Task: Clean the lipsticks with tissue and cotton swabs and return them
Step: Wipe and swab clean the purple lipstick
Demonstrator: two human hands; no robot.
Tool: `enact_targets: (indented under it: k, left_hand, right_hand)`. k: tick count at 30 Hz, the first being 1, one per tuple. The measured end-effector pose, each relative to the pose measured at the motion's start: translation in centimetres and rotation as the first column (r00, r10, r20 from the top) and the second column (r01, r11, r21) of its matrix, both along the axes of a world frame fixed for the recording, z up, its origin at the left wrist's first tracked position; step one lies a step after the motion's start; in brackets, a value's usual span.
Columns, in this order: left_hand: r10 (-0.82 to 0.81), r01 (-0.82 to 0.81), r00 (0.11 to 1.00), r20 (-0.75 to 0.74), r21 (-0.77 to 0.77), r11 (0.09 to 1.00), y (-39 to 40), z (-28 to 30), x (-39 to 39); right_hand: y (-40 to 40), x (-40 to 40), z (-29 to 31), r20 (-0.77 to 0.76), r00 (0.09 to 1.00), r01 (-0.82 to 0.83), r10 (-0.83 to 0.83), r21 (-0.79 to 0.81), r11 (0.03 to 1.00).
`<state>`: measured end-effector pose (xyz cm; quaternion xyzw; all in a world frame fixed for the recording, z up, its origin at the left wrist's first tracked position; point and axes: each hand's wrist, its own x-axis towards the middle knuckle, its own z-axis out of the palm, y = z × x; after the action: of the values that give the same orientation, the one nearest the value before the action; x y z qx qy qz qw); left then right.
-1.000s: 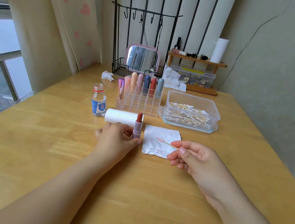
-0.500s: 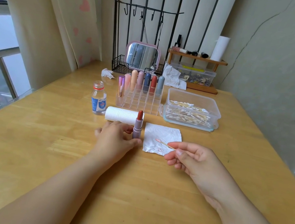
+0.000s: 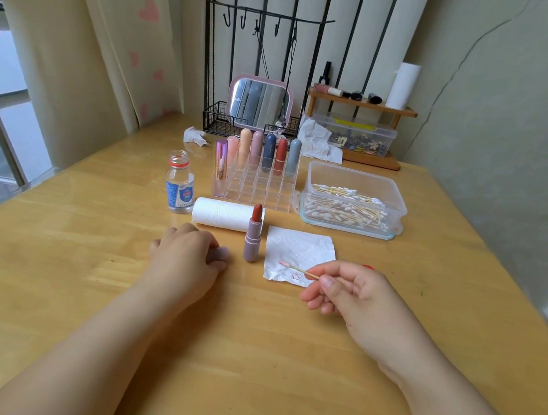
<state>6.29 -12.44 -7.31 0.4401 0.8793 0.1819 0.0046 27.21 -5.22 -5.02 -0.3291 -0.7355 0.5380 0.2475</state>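
An uncapped lipstick (image 3: 253,236) with a mauve case and red bullet stands upright on the table, free of both hands. My left hand (image 3: 187,258) rests just left of it with fingers curled; a small mauve piece that looks like the lipstick cap (image 3: 222,253) shows at its fingertips. My right hand (image 3: 348,292) pinches a cotton swab (image 3: 297,269), whose pink-stained tip lies over a stained tissue sheet (image 3: 298,251). Several capped lipsticks (image 3: 262,150) stand in the back row of a clear organizer (image 3: 254,191).
A tissue roll (image 3: 220,214) lies behind the lipstick, and a small clear bottle (image 3: 180,183) stands to its left. A clear box of cotton swabs (image 3: 355,182) sits at the right. Mirror (image 3: 259,102), wire rack, crumpled tissues and wooden shelf line the back.
My left hand has let go of the lipstick and slid left; the lipstick now stands alone. My right hand has lowered the swab tip onto the tissue.
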Motion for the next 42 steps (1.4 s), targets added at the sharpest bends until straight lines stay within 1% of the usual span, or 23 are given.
enact_targets:
  k: [2,4,6,7,9,11,12,16,21,23,24,27,29,32,34,36,38,40,42]
  left_hand:
    - [-0.023,0.023,1.0,0.003,0.031,0.999,-0.3,0.3,0.1]
    - [-0.074,0.065,0.996,0.048,0.155,0.986,-0.7,0.9,0.5]
    - [-0.19,0.149,0.974,0.125,0.283,0.948,-1.2,1.8,1.3]
    - [-0.272,0.205,0.947,0.168,0.333,0.92,-1.4,2.3,1.8]
    - [-0.424,0.282,0.858,0.29,0.424,0.861,-1.7,3.0,2.8]
    - [-0.506,0.279,0.757,0.415,0.494,0.823,-2.0,3.4,3.5]
    - [-0.53,0.274,0.718,0.452,0.517,0.811,-2.1,3.4,3.7]
    - [-0.602,0.292,0.617,0.507,0.562,0.774,-2.2,3.4,4.2]
    - [-0.691,0.345,0.512,0.511,0.614,0.71,-2.4,3.5,4.6]
    - [-0.71,0.372,0.5,0.496,0.618,0.693,-2.5,3.6,4.8]
    - [-0.71,0.376,0.501,0.495,0.615,0.693,-2.5,3.5,4.8]
    - [-0.687,0.393,0.519,0.508,0.572,0.72,-2.5,3.2,4.9]
    - [-0.68,0.416,0.519,0.519,0.541,0.731,-2.5,3.1,5.1]
    - [-0.681,0.415,0.513,0.523,0.543,0.73,-2.6,3.2,5.1]
    - [-0.684,0.384,0.495,0.536,0.571,0.726,-2.6,3.3,4.9]
    - [-0.685,0.383,0.491,0.538,0.573,0.724,-2.6,3.2,4.8]
    - [-0.69,0.411,0.489,0.533,0.557,0.721,-2.6,3.0,5.2]
    - [-0.703,0.44,0.482,0.522,0.55,0.71,-2.6,3.0,5.4]
    - [-0.7,0.41,0.473,0.535,0.57,0.712,-2.6,3.0,5.1]
  right_hand:
    - [0.1,0.0,-0.1,0.039,0.999,0.002,-0.003,0.042,0.999]
    - [0.2,0.2,0.0,0.076,0.997,0.009,-0.018,0.109,0.994]
    - [0.3,0.6,0.2,0.091,0.994,0.039,-0.06,0.219,0.975]
    - [0.4,0.8,0.5,0.081,0.993,0.059,-0.085,0.286,0.956]
    - [0.4,1.2,1.2,0.029,0.993,0.09,-0.111,0.396,0.914]
    - [0.2,1.5,1.8,-0.009,0.995,0.088,-0.096,0.493,0.865]
    - [0.2,1.6,2.1,-0.019,0.996,0.08,-0.084,0.548,0.833]
    - [0.0,1.8,2.2,-0.014,0.997,0.062,-0.074,0.702,0.709]
    - [-0.1,1.6,2.3,0.015,0.998,0.022,-0.064,0.842,0.54]
    - [-0.2,1.5,2.4,0.044,0.997,-0.005,-0.069,0.873,0.488]
    - [-0.3,1.6,2.5,0.062,0.997,-0.028,-0.055,0.878,0.478]
    - [-0.2,2.1,2.9,0.098,0.994,-0.104,0.039,0.858,0.503]
    - [-0.1,2.2,3.0,0.073,0.996,-0.091,0.056,0.859,0.503]
    - [-0.1,2.0,2.9,0.026,0.998,-0.003,-0.049,0.906,0.422]
    - [-0.2,1.8,2.6,0.045,0.996,-0.009,-0.082,0.919,0.393]
    - [-0.3,1.8,2.5,0.09,0.996,-0.072,-0.025,0.906,0.416]
    - [-0.4,1.8,2.6,0.092,0.995,-0.094,0.025,0.892,0.442]
    - [-0.5,1.8,2.6,0.053,0.999,-0.045,-0.006,0.898,0.438]
    - [-0.6,1.7,2.7,0.034,0.996,0.003,-0.079,0.905,0.425]
